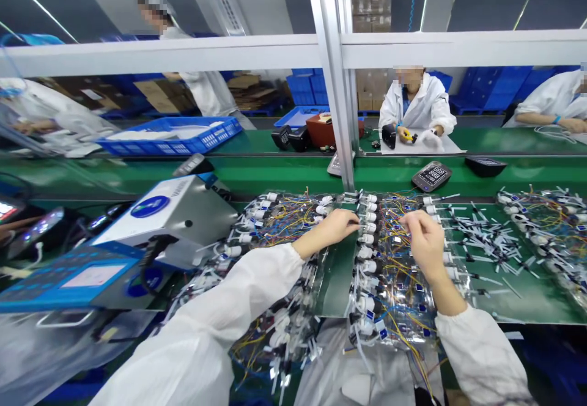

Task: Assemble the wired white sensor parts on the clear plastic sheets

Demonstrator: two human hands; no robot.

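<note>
My left hand (334,227) reaches over a clear sheet covered with small white pump parts and coloured wires (275,222). Its fingers are pinched together at a white part in the column of white pump parts (367,238) on the middle sheet. My right hand (424,241) hovers over the same wired sheet (394,284), fingers curled and pinched on a thin wire or small piece I cannot make out. Both arms wear white sleeves.
A grey and blue test machine (151,228) stands at the left. Loose white tubes (481,241) and another wired sheet (550,222) lie to the right. A metal post (337,100) rises ahead. Beyond the green conveyor (275,173) sit a blue crate (174,137), monitor devices (431,177) and people in white coats.
</note>
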